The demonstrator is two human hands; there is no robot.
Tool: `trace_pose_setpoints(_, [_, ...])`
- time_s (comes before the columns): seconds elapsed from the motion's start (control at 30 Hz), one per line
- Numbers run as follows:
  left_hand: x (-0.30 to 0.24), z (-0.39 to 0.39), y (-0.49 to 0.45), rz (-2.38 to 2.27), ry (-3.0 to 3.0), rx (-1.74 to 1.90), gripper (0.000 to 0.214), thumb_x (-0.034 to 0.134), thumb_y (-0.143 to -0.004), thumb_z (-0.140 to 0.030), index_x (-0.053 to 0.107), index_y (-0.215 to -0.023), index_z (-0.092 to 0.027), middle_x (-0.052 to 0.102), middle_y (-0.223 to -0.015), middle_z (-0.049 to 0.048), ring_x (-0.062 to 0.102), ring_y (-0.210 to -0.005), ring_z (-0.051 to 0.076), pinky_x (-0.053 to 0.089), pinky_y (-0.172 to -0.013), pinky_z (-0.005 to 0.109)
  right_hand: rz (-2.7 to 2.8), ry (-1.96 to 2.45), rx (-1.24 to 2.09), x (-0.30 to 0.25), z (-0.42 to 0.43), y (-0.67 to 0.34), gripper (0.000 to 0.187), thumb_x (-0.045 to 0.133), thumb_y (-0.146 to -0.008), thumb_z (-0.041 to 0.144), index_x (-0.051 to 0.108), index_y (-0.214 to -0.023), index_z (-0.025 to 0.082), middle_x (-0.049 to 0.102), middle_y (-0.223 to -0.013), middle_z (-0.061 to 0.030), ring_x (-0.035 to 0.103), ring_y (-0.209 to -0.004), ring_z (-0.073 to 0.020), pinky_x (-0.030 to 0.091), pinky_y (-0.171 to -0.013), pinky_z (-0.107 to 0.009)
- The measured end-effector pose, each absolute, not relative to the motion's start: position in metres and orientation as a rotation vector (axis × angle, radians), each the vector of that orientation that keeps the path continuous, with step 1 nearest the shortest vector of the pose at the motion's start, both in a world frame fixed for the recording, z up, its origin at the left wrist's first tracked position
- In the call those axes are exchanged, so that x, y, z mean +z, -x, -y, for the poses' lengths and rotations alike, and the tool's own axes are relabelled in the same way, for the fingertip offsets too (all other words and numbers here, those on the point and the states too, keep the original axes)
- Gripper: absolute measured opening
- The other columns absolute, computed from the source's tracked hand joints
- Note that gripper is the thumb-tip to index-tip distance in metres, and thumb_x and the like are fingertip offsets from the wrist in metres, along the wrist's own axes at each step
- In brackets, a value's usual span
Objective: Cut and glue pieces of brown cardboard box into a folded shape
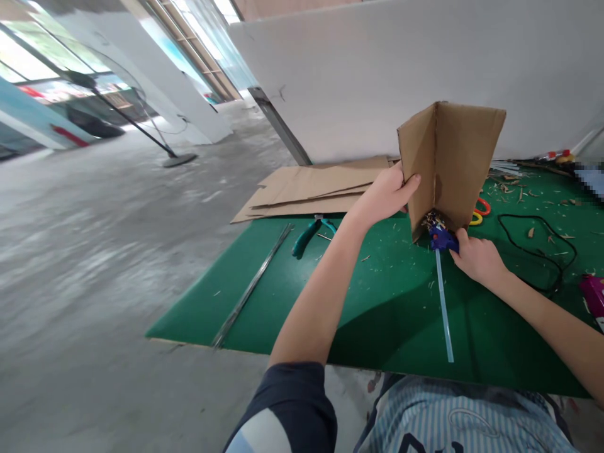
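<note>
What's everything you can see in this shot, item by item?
cutting mat: one, green, centre-right
folded cardboard: one, brown, upright on the mat
cardboard sheets: several, brown, beyond the mat
hot glue gun: one, blue, at the cardboard's foot
glue stick: one, translucent, extending from the gun
pliers: one pair, teal, mat's left
metal strip: one, grey, mat's left
cord: one, black, looped at right
scissor handles: two, red and yellow, right of the cardboard
concrete floor: one, grey, left
left hand: one, gripping the cardboard
right hand: one, on the glue gun
</note>
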State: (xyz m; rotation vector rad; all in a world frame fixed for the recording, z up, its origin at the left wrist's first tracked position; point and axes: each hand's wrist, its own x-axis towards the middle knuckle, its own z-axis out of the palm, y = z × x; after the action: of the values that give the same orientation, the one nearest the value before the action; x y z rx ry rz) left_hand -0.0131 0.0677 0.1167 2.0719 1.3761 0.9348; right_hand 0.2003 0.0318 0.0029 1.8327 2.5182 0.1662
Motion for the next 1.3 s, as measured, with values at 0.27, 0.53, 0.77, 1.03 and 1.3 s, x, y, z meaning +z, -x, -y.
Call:
trace_pose_setpoints(0.27, [0.1212, -0.0648, 0.0106, -1.383, -2.052, 0.914, 0.022, 0.042, -0.093, -0.034, 0.053, -0.097, -0.016, 0.065, -0.09, 0.0078, 0.066, -0.072, 0.016, 0.054, -0.049, 0.021, -2.513, -1.786, 0.171, 0.0017, -0.0317, -0.2011, 0.037, 0.041, -0.091, 0.035, 0.044, -0.12, 0.013, 0.07, -0.085, -0.0125, 0.069, -0.075, -0.0292, 0.043, -0.06, -0.033])
trace_pose_setpoints(0.53, [0.1185, -0.0661, 0.0119, -1.377, -2.037, 0.918, 0.022, 0.042, -0.093, -0.035, 0.053, -0.096, -0.016, 0.065, -0.088, 0.0069, 0.066, -0.07, 0.015, 0.055, -0.05, 0.021, -2.496, -1.764, 0.13, 0.0057, -0.0302, -0.1996, 0.038, 0.042, -0.091, 0.035, 0.045, -0.123, 0.015, 0.071, -0.089, -0.0119, 0.069, -0.078, -0.0273, 0.044, -0.063, -0.031])
trace_pose_setpoints(0.77, [0.1197, -0.0654, 0.011, -1.38, -2.049, 0.918, 0.023, 0.042, -0.093, -0.035, 0.054, -0.096, -0.016, 0.066, -0.091, 0.0081, 0.066, -0.073, 0.016, 0.055, -0.051, 0.023, -2.481, -1.736, 0.11, 0.0061, -0.0322, -0.199, 0.032, 0.042, -0.09, 0.033, 0.049, -0.115, 0.013, 0.07, -0.087, -0.0139, 0.069, -0.08, -0.0317, 0.046, -0.063, -0.036])
trace_pose_setpoints(1.03, [0.1212, -0.0641, 0.0095, -1.369, -2.041, 0.922, 0.02, 0.042, -0.093, -0.033, 0.053, -0.096, -0.016, 0.065, -0.087, 0.0068, 0.066, -0.077, 0.016, 0.054, -0.05, 0.019, -2.506, -1.706, 0.056, 0.0083, -0.0354, -0.2028, 0.038, 0.04, -0.091, 0.036, 0.045, -0.124, 0.016, 0.07, -0.089, -0.0121, 0.069, -0.078, -0.0317, 0.046, -0.063, -0.037])
trace_pose_setpoints(1.3, [0.122, -0.0633, 0.0087, -1.383, -2.041, 0.92, 0.019, 0.042, -0.093, -0.032, 0.051, -0.097, -0.016, 0.065, -0.092, 0.0074, 0.066, -0.08, 0.017, 0.055, -0.051, 0.021, -2.481, -1.713, 0.044, 0.0112, -0.0349, -0.2015, 0.036, 0.039, -0.092, 0.035, 0.046, -0.121, 0.014, 0.069, -0.089, -0.0137, 0.069, -0.079, -0.0304, 0.046, -0.065, -0.035])
